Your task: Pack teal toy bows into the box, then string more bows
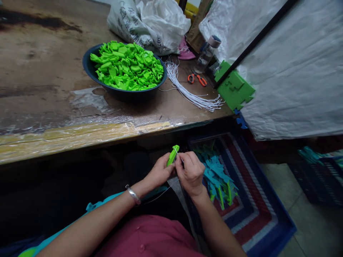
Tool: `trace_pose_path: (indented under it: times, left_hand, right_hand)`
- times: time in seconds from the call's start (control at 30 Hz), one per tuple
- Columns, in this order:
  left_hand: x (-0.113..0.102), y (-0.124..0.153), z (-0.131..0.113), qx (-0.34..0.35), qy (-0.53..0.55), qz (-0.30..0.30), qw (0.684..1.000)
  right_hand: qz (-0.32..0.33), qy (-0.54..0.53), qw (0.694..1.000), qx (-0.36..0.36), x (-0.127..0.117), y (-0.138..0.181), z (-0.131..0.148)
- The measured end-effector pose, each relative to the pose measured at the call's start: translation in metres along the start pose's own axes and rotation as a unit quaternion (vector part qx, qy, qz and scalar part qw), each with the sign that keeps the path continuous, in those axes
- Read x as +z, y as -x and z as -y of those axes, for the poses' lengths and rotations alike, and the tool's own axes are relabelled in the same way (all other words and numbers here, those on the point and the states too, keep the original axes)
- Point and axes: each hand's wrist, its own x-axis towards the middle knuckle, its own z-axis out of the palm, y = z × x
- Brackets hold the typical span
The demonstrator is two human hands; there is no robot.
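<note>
In front of my body, my left hand (160,170) is closed on a small bright green plastic piece (172,156) that points up and away from me. A white string (176,150) crosses the top of this piece. Right beside it, my right hand (190,170) is pinched, with the string running into its fingertips. The string's loose end trails below my hands toward my lap. On the table stands a dark basin (125,93) heaped with similar green plastic pieces (128,66). A bundle of white strings (191,94) lies to its right.
Orange-handled pliers (197,79), a clear bottle (206,53) and green foam mats (234,85) are at the table's right end. A white sack (150,26) sits behind the basin. Low on my right, a blue crate (278,217) holds teal and green plastic parts (218,175).
</note>
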Motion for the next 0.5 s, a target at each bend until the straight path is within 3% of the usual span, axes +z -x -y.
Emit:
trace_pose_path:
  times: [0.17,0.27,0.37,0.43,0.5]
  left_hand:
    - [0.009,-0.003,0.005,0.055,-0.054,0.006,0.997]
    - [0.017,-0.002,0.001,0.06,-0.112,0.019,0.992]
    - [0.007,0.021,-0.023,0.057,-0.157,0.003,0.986]
    - [-0.016,0.054,-0.047,0.102,-0.215,-0.056,0.97]
    - [-0.05,0.102,-0.07,0.157,-0.323,-0.196,0.912]
  right_hand:
    - [0.08,0.052,0.994,0.061,0.007,-0.016,-0.001]
    - [0.125,0.072,0.989,0.038,0.011,-0.022,-0.006]
    - [0.122,0.057,0.991,-0.01,0.008,-0.018,-0.014]
    - [0.105,0.025,0.994,-0.025,0.006,-0.01,-0.024]
    - [0.104,0.017,0.994,-0.025,0.008,0.0,-0.039]
